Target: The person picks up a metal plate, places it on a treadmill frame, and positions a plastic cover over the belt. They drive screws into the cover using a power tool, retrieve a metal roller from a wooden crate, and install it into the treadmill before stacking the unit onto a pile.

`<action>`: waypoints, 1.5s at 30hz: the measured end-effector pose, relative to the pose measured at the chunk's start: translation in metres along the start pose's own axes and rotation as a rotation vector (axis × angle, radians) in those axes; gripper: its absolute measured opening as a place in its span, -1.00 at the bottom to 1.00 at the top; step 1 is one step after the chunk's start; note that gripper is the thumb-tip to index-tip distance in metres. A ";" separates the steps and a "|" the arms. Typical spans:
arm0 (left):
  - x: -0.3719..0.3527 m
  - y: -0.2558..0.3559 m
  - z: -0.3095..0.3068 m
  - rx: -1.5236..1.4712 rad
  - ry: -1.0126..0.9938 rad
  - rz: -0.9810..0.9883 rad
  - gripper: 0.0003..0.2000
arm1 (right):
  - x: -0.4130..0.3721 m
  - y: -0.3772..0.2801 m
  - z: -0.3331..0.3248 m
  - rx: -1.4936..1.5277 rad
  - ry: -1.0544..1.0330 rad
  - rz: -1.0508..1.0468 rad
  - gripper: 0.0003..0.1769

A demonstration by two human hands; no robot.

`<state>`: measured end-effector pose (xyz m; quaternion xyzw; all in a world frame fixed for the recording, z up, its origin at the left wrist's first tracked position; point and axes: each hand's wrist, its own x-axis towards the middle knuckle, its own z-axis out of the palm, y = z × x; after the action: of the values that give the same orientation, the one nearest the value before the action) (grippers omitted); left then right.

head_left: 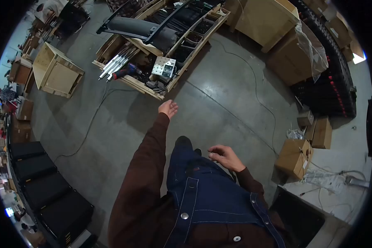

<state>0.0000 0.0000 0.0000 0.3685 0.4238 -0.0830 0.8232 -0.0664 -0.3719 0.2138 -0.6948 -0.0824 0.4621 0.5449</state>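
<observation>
My left hand [168, 108] reaches forward at the end of an outstretched arm, just short of a wooden crate's near corner [163, 97]. Its fingers are loosely curled with nothing visible in them. My right hand [228, 158] hangs in front of my overalls [231, 198], fingers half bent and apart, holding nothing I can see. Inside the crate lie a red-and-blue power drill [127, 71], silver metal tubes [119, 62] and a perforated metal block [163, 67]. A long grey panel with a dark frame [142, 31] rests across it.
An open plywood box [58, 72] stands to the left. Black cases [53, 184] line the lower left. Cardboard boxes [294, 159] sit on the right, near a plastic-draped carton [291, 58]. Cables [89, 126] run over the concrete floor [219, 120]. People are at the far left.
</observation>
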 end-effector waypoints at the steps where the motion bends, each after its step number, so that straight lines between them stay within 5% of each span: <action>1: 0.000 0.017 -0.002 -0.055 0.054 0.063 -0.45 | 0.005 -0.004 0.001 -0.093 0.004 -0.070 -0.67; 2: -0.006 0.025 -0.009 -0.106 0.112 0.121 -0.46 | 0.009 -0.004 0.005 -0.177 0.008 -0.137 -0.66; 3: 0.065 -0.016 0.053 -0.209 0.140 0.053 -0.38 | 0.044 -0.014 -0.082 -0.196 0.003 -0.005 -0.66; 7: 0.163 0.074 0.064 -0.520 0.235 0.047 -0.25 | 0.177 -0.052 -0.168 -0.403 0.165 -0.132 -0.65; 12: 0.242 0.060 0.058 -0.675 0.628 0.062 -0.42 | 0.257 -0.127 -0.247 -0.223 0.182 0.140 -0.66; 15: 0.217 0.067 0.074 -0.543 0.794 0.054 -0.61 | 0.322 -0.157 -0.290 -0.399 0.049 0.071 -0.65; 19: 0.162 0.093 0.083 -0.814 0.685 0.123 -0.81 | 0.415 -0.222 -0.312 -0.670 -0.151 -0.105 -0.66; 20: 0.141 0.105 0.098 -0.848 0.717 0.139 -0.81 | 0.442 -0.240 -0.314 -0.684 -0.199 -0.115 -0.66; 22: 0.101 0.118 0.140 -0.845 0.476 0.349 -0.80 | 0.491 -0.269 -0.315 -0.565 -0.414 -0.059 -0.69; 28: 0.053 0.204 0.346 -0.799 0.713 0.588 -0.65 | 0.604 -0.347 -0.309 -0.335 -0.958 0.057 -0.60; 35: 0.147 0.299 0.519 -0.757 0.766 0.839 -0.64 | 0.685 -0.461 -0.384 -0.081 -1.000 0.141 -0.49; 38: 0.186 0.351 0.565 -0.962 0.601 1.034 -0.53 | 0.711 -0.500 -0.414 -0.039 -1.017 -0.081 -0.56; 40: 0.215 0.379 0.578 -1.086 0.533 0.989 -0.53 | 0.738 -0.513 -0.424 -0.060 -1.038 -0.169 -0.62; 42: 0.243 0.409 0.585 -1.014 0.668 0.937 -0.61 | 0.757 -0.528 -0.436 -0.149 -1.001 -0.271 -0.78; 45: 0.272 0.437 0.601 -0.908 0.761 0.920 -0.67 | 0.776 -0.557 -0.466 -0.477 -0.775 -1.002 -0.79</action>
<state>0.7498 -0.0467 0.2500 0.1360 0.4751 0.5856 0.6426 0.9255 0.0086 0.2394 -0.4578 -0.6838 0.3387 0.4563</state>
